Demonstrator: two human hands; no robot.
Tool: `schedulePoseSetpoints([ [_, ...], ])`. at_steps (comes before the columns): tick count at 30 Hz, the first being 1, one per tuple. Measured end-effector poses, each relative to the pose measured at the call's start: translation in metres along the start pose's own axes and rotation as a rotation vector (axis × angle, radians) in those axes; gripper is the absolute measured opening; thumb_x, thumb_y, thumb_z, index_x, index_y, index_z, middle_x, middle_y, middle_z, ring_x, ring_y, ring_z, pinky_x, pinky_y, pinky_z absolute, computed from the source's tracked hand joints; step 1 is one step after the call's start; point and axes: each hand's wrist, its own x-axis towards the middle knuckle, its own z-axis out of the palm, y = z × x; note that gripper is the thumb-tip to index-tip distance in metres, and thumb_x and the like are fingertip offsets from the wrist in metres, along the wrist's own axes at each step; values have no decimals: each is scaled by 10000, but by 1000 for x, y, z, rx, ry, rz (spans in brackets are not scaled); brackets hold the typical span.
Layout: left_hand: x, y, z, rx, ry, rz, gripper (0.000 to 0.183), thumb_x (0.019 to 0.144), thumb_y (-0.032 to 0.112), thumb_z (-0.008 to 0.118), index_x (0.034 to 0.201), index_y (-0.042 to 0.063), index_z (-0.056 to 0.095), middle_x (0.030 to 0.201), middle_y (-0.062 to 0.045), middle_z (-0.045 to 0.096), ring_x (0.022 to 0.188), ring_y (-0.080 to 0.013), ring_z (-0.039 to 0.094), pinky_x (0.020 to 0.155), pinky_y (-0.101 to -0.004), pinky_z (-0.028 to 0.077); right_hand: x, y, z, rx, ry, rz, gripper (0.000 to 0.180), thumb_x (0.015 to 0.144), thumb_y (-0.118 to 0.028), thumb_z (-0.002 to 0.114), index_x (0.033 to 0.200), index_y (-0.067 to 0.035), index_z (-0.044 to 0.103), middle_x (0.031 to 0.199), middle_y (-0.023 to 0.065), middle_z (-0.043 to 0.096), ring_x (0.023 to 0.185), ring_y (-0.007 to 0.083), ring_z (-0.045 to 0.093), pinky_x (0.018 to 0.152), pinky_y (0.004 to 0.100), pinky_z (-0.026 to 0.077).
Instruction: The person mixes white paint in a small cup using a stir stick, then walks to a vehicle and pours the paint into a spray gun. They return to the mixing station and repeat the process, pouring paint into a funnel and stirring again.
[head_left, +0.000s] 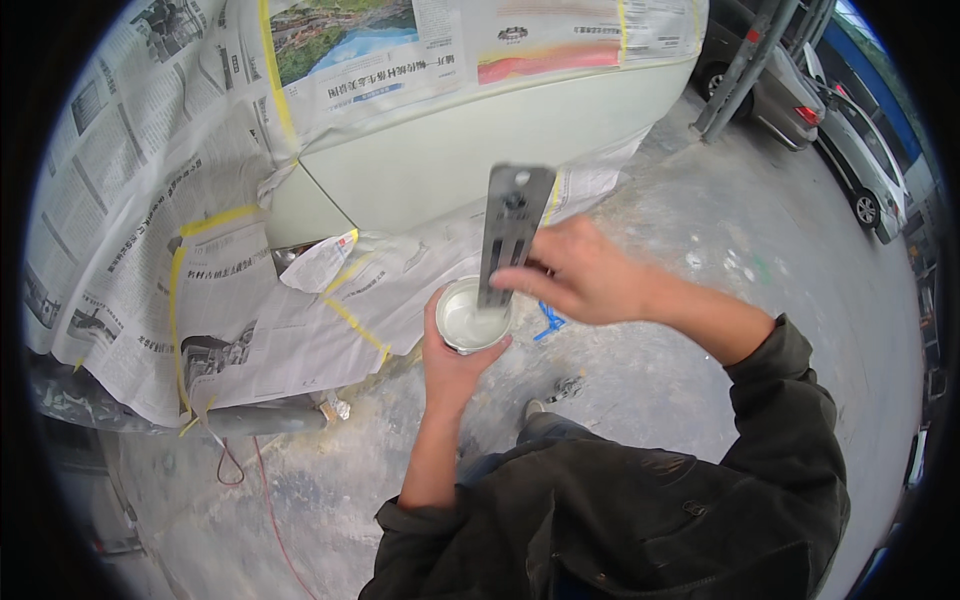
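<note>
My left hand (457, 367) is wrapped around a small round cup (454, 319) holding pale liquid, which looks like paint. Between the thumb and fingers of my right hand (574, 274) is a flat grey slotted stirring stick (517, 217), upright over the cup; its lower end is at or in the liquid, and the exact depth is hard to see. Beyond both hands stands a pale car body panel (450, 150), bordered by newspaper masking (420, 262) fixed with yellow tape (356, 324).
Newspaper also covers the car's upper part and left end. A blue strip (550, 321) and a red cord (274, 510) lie on the grey floor (660, 390). Metal posts (750, 71), a brown car (784, 97) and a white car (862, 161) stand at the upper right.
</note>
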Motion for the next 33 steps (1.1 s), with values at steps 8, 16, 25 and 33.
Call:
schedulePoseSetpoints([
  [8,-24,16,-27,1,-76,-36,864,662,-6,870,1392,74,415,1278,-82,576,1189,-186,570,1004,-342,478,11,-47,5,32,312,38,224,931,-223,685,916,-19,594,639,147,603,543,329,601,498,368,443],
  [16,-28,10,-56,-39,-64,27,885,657,-5,873,1404,54,401,1293,-86,564,1196,-186,561,1008,-346,476,2,-72,52,63,91,95,208,935,-213,677,910,-16,616,642,161,602,548,335,600,513,401,448],
  [25,-31,12,-60,-18,-24,58,891,656,19,882,1405,52,402,1279,-93,571,1180,-184,569,1005,-337,472,20,-61,44,-63,222,66,271,903,-203,726,835,-5,553,594,153,569,526,346,587,483,385,435],
  [33,-29,4,-57,-18,-21,44,889,668,28,884,1408,51,392,1289,-97,571,1189,-190,569,999,-335,476,14,-74,42,60,249,87,129,924,-111,695,976,5,675,654,104,634,534,182,600,514,287,446],
])
